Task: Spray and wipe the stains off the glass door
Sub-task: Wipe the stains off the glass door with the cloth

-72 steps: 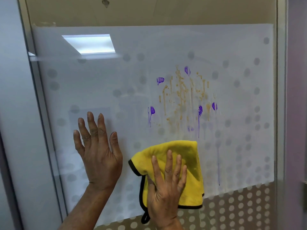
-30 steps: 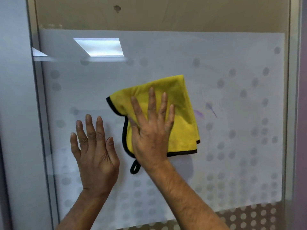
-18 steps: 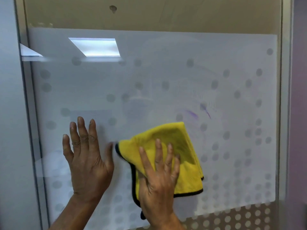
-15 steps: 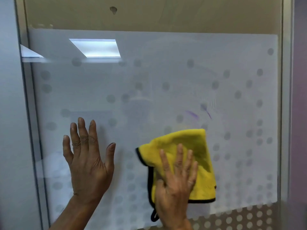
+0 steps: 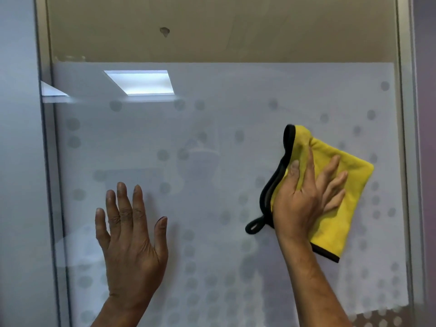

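Note:
The glass door (image 5: 212, 128) fills the view, its frosted panel dotted with grey circles. My right hand (image 5: 306, 194) presses a yellow cloth (image 5: 342, 215) with a black edge and hanging loop flat against the glass at the right of the panel. Fingers are spread over the cloth. My left hand (image 5: 132, 237) lies flat and open on the glass at the lower left, holding nothing. No purple or orange stains show on the uncovered glass. The glass under the cloth is hidden.
A metal door frame (image 5: 403, 161) runs down the right side and another frame edge (image 5: 47, 161) down the left. A ceiling light reflection (image 5: 139, 82) shows at the upper left of the frosted panel. Above the panel the glass is clear.
The orange and purple stains seen earlier are gone. My right hand has swept the cloth from the lower middle up and right over the last purple smear. My left hand stayed in place.

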Demonstrator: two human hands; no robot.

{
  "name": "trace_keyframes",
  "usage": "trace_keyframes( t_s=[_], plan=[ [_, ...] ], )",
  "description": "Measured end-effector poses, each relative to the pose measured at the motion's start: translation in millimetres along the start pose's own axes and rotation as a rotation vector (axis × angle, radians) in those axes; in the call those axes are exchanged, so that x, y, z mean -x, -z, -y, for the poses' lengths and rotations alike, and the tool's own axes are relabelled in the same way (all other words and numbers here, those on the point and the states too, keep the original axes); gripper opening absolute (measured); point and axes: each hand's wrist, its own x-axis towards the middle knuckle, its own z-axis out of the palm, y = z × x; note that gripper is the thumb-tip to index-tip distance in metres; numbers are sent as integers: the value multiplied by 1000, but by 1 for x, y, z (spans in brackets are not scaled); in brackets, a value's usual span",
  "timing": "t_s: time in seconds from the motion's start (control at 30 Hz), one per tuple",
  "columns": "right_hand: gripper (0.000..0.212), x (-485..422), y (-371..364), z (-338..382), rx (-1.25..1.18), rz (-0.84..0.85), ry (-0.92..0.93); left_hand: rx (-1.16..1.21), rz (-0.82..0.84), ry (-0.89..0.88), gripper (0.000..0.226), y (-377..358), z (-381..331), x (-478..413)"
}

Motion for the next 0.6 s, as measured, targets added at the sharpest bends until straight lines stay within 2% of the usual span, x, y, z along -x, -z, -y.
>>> trace_keyframes(
  t_s=[0.23,0.43,0.6],
  plan=[
    [47,-41,-24,80,-53,78,107,-7,8,-3,70,2,-2,0],
    [46,-8,-44,154,-52,183,531,-6,-2,-1,67,0,-2,1],
    [47,39,-34,136,-88,272,723,16,-26,-4,62,-2,-2,2]
  ],
)
